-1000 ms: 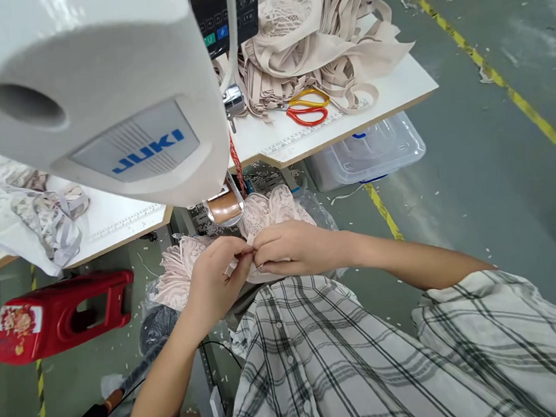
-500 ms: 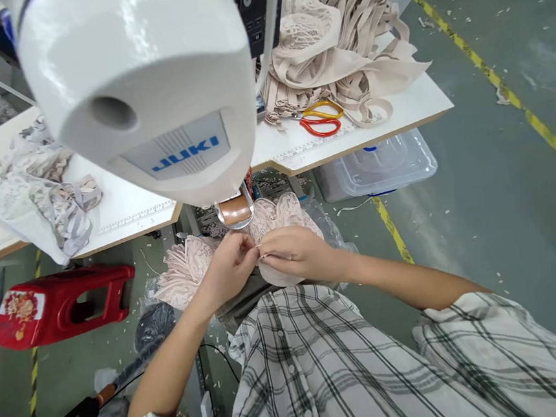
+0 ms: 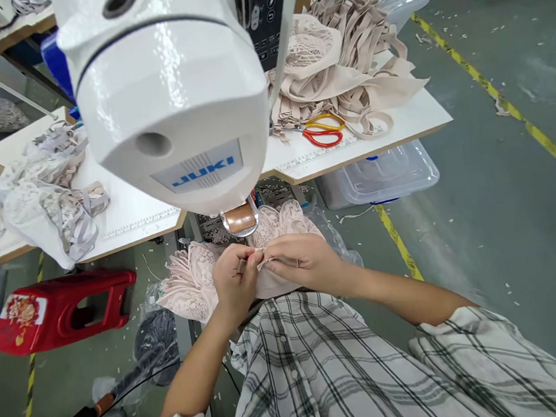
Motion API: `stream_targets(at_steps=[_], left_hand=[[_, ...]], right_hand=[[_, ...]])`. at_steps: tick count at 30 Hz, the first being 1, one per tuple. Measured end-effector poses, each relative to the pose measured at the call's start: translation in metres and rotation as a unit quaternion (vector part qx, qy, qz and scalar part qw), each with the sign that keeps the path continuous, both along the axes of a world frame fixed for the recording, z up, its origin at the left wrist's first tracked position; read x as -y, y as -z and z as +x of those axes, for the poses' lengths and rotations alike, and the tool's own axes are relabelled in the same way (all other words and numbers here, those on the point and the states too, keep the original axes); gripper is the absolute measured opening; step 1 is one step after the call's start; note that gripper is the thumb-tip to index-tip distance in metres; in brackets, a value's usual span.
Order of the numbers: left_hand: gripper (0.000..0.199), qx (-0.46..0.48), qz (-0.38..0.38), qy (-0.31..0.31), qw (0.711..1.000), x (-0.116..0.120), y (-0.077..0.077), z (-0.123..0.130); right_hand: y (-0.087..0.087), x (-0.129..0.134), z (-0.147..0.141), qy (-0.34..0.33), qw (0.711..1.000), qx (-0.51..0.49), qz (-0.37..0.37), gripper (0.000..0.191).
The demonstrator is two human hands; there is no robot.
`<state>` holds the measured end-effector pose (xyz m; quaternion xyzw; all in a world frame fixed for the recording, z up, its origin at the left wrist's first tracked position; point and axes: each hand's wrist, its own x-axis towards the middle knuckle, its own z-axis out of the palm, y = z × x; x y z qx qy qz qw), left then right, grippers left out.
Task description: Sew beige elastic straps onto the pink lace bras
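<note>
Pale pink lace fabric (image 3: pixel 283 219) lies in front of me, below the sewing machine (image 3: pixel 172 107). Its edge is pinched between the fingertips of my left hand (image 3: pixel 235 272) and my right hand (image 3: pixel 306 261), which almost touch. Both hands are closed on the same bit of fabric; part of it is hidden behind the fingers. To the left of my left hand hangs a bunch of layered pink lace pieces (image 3: pixel 189 278). Just above my hands is the machine's sewing end with a shiny copper-coloured part (image 3: pixel 240 218).
Red-and-yellow scissors (image 3: pixel 322 132) and a heap of beige straps (image 3: pixel 365 38) lie on the white table (image 3: pixel 416 115) at right. Whitish garments (image 3: pixel 48 202) lie at left. A red stool (image 3: pixel 67 311) and a clear plastic box (image 3: pixel 382 173) stand below.
The machine and table appear lower and further right as my view shifts. My hands stay together at the lace, with a little more of the pinched edge showing between the fingertips.
</note>
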<state>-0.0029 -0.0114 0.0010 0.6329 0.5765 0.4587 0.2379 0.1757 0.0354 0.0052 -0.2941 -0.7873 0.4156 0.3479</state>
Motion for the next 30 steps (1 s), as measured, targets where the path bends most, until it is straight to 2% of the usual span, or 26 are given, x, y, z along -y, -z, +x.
stream_targets(at_steps=[5, 7, 9, 12, 16, 22, 26, 30], left_hand=[[0.011, -0.026, 0.001, 0.032, 0.999, -0.002, -0.003, -0.002], [0.011, -0.055, 0.001, 0.022, 0.998, -0.001, -0.008, -0.002], [0.009, -0.097, 0.013, 0.026, 0.995, 0.001, -0.016, -0.003], [0.009, -0.154, 0.029, 0.058, 0.986, 0.001, -0.027, -0.006], [0.013, -0.175, 0.001, 0.065, 0.982, -0.002, -0.037, -0.009], [0.013, -0.159, -0.029, 0.068, 0.984, -0.006, -0.035, -0.011], [0.011, -0.143, -0.050, 0.083, 0.985, -0.010, -0.037, -0.012], [0.009, -0.123, -0.111, 0.101, 0.981, -0.018, -0.041, -0.016]], right_hand=[[-0.004, -0.011, 0.004, 0.012, 0.997, 0.004, -0.081, 0.018], [-0.007, -0.020, 0.007, 0.034, 0.996, 0.045, -0.068, 0.021], [-0.011, -0.028, 0.009, 0.048, 0.995, 0.082, -0.019, 0.022], [-0.018, -0.038, 0.009, 0.009, 0.995, 0.100, 0.012, 0.020], [-0.028, -0.044, 0.009, -0.066, 0.991, 0.096, -0.066, 0.020], [-0.033, -0.050, 0.012, -0.134, 0.975, 0.102, -0.142, 0.019], [-0.033, -0.051, 0.012, -0.155, 0.971, 0.103, -0.151, 0.018], [-0.034, -0.049, 0.012, -0.142, 0.974, 0.128, -0.125, 0.017]])
